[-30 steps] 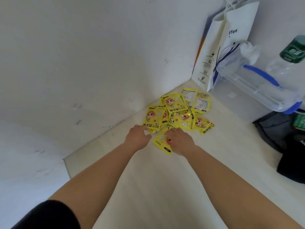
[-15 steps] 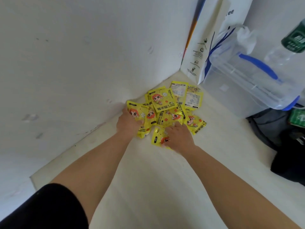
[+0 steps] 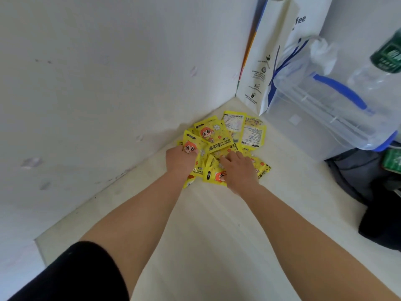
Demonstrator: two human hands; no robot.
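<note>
Seen from above, a heap of small yellow packets (image 3: 225,144) lay on a pale desk (image 3: 217,246), close against a white wall (image 3: 108,83) on the heap's left. Several packets showed a cartoon face and the words "HAND WARMER". Two at the heap's far edge lay back-up (fine print, too small to read).

Two bare arms reached in from the near side. The left hand (image 3: 179,159) rested on the heap's left edge. Its fingertips were hidden under a face-up packet, so I could not tell whether it grasped anything. The right hand (image 3: 239,170) lay released on the heap's near right part, fingers (image 3: 227,157) spread flat over the packets. A black sleeve (image 3: 71,274) covered the left upper arm.

Beyond the heap to the right stood a white paper bag (image 3: 271,51), and farther right a clear box (image 3: 336,127) with a blue handle. A bottle (image 3: 384,57) with a green label showed at the far right, and a dark bag (image 3: 358,177) lay right of the heap.
</note>
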